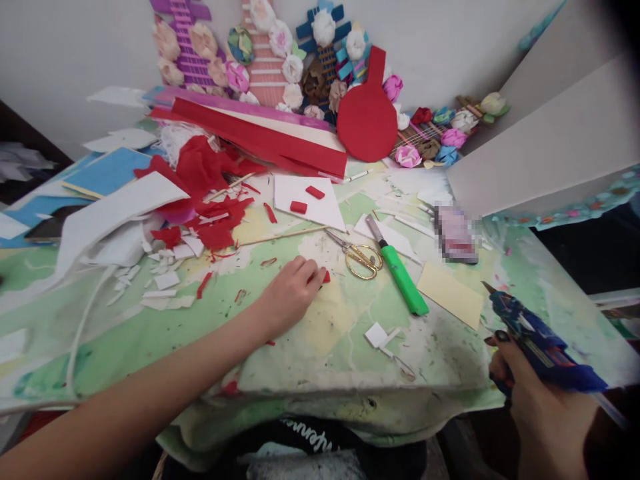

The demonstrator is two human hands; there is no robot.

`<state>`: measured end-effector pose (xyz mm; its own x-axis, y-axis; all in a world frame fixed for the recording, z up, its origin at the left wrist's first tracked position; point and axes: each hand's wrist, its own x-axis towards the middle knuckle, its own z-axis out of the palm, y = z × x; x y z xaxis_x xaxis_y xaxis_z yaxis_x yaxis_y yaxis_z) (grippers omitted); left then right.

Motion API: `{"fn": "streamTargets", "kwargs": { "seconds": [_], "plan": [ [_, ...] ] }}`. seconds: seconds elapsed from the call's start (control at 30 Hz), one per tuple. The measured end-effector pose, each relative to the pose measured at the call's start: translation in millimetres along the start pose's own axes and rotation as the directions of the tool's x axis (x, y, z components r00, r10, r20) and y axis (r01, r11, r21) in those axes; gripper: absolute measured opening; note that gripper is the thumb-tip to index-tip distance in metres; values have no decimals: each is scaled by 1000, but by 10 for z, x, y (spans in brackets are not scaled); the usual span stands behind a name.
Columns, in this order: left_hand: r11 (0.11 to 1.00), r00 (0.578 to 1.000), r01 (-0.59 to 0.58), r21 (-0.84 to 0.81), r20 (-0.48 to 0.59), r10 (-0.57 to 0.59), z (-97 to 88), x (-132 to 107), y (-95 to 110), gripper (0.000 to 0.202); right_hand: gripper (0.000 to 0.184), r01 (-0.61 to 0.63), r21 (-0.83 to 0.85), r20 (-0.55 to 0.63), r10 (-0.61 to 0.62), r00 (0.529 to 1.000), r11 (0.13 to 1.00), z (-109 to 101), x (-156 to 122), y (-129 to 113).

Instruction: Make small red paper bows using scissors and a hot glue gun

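Observation:
Near the middle of the table, my left hand (293, 293) is closed with its fingers pinched together at a small red piece (327, 276), which shows at the fingertips. On the right, my right hand (527, 390) is wrapped around a blue hot glue gun (537, 337), its nozzle pointing up and left, off the table surface. Gold-handled scissors (361, 260) lie just right of my left hand. Beyond them is a green-handled utility knife (403, 277). Two red pieces (299, 207) rest on a white board (285, 188) farther back.
A red round shape with a neck (367, 120) leans at the back among paper-flower decorations (280, 40). Red scraps (200, 167) and white offcuts (165, 280) crowd the left. A yellow card (450, 293) and a pixelated phone-like object (456, 233) lie right. White panels (545, 133) stand behind.

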<state>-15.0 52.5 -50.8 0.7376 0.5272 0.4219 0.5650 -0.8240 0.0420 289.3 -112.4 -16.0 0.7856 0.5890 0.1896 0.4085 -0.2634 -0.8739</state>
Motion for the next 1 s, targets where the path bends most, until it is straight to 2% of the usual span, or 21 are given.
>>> {"fn": "streamTargets", "kwargs": {
  "seconds": [0.27, 0.43, 0.57, 0.77, 1.0],
  "plan": [
    [998, 996, -54, -40, 63, 57, -25, 9, 12, 28, 28, -6, 1, 33, 6, 999, 1000, -6, -9, 41],
    [995, 997, -81, -63, -5, 81, -58, -14, -5, 26, 31, 1, -15, 20, 0, 1000, 1000, -18, -10, 22],
    [987, 993, -26, -157, -118, 8, -66, -36, -30, 22, 32, 16, -69, -3, -16, 1000, 997, -44, 8, 59],
    [1000, 997, 30, 7, -70, -29, -49, -6, -35, 21, 31, -51, -80, -82, 44, 996, 995, -90, 53, 158],
    [998, 996, -55, 38, -68, 58, -96, 14, -14, 24, 31, -74, -101, -42, 70, 997, 992, -38, 45, 54]
  ]
}}
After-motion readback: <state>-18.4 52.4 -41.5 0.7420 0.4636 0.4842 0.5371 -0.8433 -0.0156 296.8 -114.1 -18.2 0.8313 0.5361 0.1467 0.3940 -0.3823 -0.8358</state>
